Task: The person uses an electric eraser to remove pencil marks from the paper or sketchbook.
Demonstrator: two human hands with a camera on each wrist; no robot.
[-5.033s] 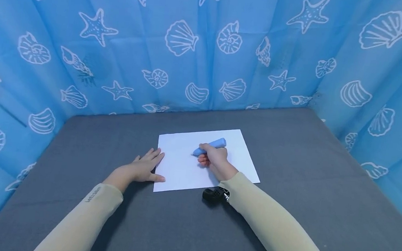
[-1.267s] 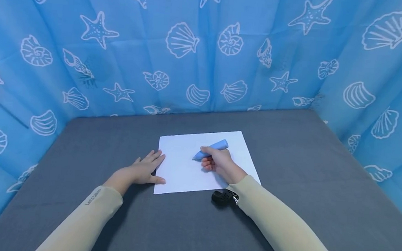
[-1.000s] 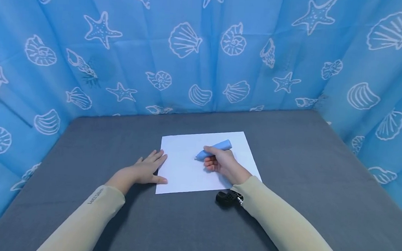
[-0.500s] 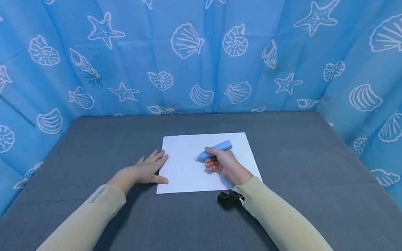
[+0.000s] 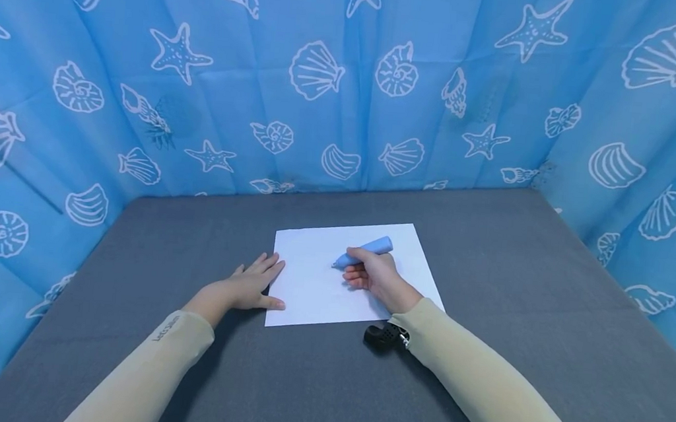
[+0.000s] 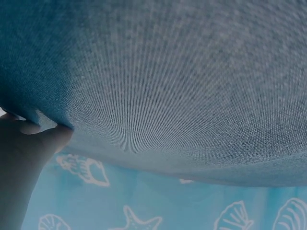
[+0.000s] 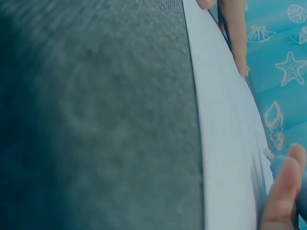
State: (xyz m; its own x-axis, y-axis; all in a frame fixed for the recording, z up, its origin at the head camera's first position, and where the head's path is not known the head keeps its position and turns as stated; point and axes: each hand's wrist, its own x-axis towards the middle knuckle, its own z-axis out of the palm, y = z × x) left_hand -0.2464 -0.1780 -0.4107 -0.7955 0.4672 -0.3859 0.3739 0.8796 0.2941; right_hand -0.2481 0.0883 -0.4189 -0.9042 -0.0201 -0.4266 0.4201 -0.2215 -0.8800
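My left hand (image 5: 247, 285) rests with spread fingers on the left edge of a white sheet of paper (image 5: 301, 294), the thumb lying on the sheet. Over the middle of the paper my right hand (image 5: 375, 273) grips a thick blue pen-shaped tool (image 5: 378, 244) with a narrow pale tip. Its tip points down and left, at or just above the sheet; I cannot tell whether they touch. In the right wrist view only the pale tip and part of the blue body (image 7: 277, 163) show beside my fingers. No clear mark is visible on the paper.
A grey cloth (image 5: 301, 380) covers the table under the paper. Blue curtains (image 5: 235, 83) with white shells and starfish hang behind and at both sides. A small black device (image 5: 380, 337) sits beneath my right wrist.
Over five seconds my right wrist has shifted slightly right and toward me, the tip staying near the paper's middle. My left hand has stayed on the sheet. The head view has shifted a little.
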